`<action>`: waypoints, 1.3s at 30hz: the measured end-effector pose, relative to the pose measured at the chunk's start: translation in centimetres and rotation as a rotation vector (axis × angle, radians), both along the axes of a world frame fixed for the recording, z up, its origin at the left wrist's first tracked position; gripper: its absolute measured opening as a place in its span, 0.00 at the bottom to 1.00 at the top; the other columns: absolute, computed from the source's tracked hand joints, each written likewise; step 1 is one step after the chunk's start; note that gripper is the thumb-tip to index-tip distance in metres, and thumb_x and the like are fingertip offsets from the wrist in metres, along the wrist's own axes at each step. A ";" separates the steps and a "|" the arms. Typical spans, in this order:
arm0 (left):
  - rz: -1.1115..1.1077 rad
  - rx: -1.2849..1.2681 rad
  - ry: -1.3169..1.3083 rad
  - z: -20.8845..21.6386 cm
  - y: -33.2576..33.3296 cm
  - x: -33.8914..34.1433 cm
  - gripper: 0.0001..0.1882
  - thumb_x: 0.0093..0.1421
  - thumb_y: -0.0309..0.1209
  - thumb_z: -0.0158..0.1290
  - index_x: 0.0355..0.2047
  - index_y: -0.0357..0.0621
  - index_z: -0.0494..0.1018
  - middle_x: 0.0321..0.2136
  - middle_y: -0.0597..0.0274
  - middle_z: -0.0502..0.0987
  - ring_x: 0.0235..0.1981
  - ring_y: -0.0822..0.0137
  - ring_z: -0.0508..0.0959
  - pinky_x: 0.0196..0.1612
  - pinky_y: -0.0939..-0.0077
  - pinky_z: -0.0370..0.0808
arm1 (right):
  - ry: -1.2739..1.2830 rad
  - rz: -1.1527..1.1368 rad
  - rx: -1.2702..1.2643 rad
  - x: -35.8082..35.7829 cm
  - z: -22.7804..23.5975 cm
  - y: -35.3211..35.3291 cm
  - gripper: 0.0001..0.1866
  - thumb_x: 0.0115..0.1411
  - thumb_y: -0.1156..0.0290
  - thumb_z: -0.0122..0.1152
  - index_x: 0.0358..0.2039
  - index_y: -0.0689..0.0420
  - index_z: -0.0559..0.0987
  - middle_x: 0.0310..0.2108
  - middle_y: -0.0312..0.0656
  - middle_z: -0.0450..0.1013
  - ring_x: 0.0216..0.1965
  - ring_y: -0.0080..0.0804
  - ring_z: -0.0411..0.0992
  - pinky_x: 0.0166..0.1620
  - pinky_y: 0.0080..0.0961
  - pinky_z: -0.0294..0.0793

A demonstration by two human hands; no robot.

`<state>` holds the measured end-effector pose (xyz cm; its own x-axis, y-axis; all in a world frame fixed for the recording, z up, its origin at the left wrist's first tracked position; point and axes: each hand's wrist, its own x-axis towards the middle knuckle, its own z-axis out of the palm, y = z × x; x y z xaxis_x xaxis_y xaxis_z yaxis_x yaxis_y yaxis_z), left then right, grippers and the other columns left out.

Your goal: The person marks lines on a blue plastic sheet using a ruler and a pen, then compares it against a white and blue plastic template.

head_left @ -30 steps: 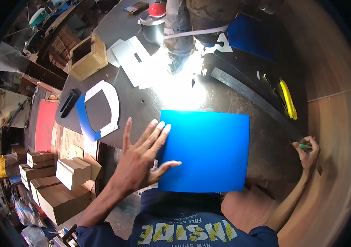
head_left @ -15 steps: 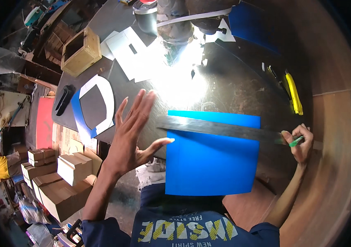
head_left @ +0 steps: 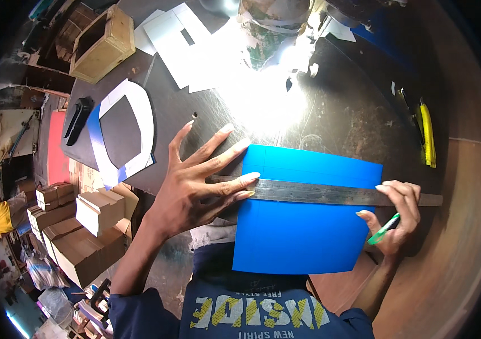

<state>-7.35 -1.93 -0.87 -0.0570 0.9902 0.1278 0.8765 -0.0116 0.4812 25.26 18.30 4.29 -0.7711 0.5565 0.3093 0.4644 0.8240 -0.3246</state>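
Note:
A blue sheet point(head_left: 302, 237) lies at the table edge in front of me, with faint lines near its far and left edges. Across it runs a long steel ruler point(head_left: 314, 193), its right end sticking out past the sheet. My left hand point(head_left: 184, 189) has its fingers spread, their tips pressing on the ruler's left part and the sheet's left edge. At the right edge, my right hand point(head_left: 401, 220) rests its fingertips on the ruler. A green-and-white pen point(head_left: 384, 229) is tucked in that hand, point down toward the sheet.
A white-and-blue ring-shaped cutout point(head_left: 144, 121) and a black stapler point(head_left: 78, 120) lie left. White card pieces point(head_left: 175, 42) and a wooden box point(head_left: 102, 45) sit farther back. A bright lamp point(head_left: 266, 101) shines beyond the sheet. A yellow cutter point(head_left: 428, 135) lies right; cardboard boxes point(head_left: 85, 248) stand lower left.
My left hand has come down from the air onto the ruler. The ruler now lies across the sheet, and my right hand has shifted from gripping its end to touching it with fingertips.

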 end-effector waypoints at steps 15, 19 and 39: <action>-0.022 -0.007 0.053 -0.1 -0.3 0.4 0.17 0.56 0.55 0.64 0.47 0.89 0.81 0.61 0.73 0.77 0.71 0.61 0.65 0.77 0.40 0.40 | -0.046 0.025 0.027 1.5 -1.2 -1.4 0.21 0.50 0.61 0.77 0.41 0.61 0.87 0.38 0.40 0.80 0.41 0.38 0.70 0.45 0.35 0.70; -0.024 0.007 0.042 -0.4 -0.5 0.4 0.18 0.55 0.54 0.65 0.47 0.88 0.81 0.61 0.73 0.77 0.71 0.61 0.65 0.77 0.40 0.40 | -0.052 0.046 0.049 1.9 -1.7 -1.2 0.20 0.51 0.61 0.77 0.41 0.61 0.87 0.38 0.40 0.81 0.41 0.38 0.71 0.45 0.34 0.70; -0.030 0.015 0.009 0.4 -0.2 0.6 0.21 0.52 0.49 0.69 0.47 0.85 0.82 0.60 0.70 0.78 0.69 0.57 0.67 0.76 0.39 0.43 | -0.005 -0.079 -0.197 1.9 0.4 -1.1 0.16 0.58 0.64 0.75 0.43 0.56 0.84 0.51 0.45 0.79 0.53 0.34 0.72 0.55 0.39 0.66</action>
<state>-6.71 -2.08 -0.51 -0.0265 0.9893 0.1431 0.8801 -0.0448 0.4726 27.20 17.22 4.64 -0.7236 0.6648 0.1853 0.5272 0.7057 -0.4732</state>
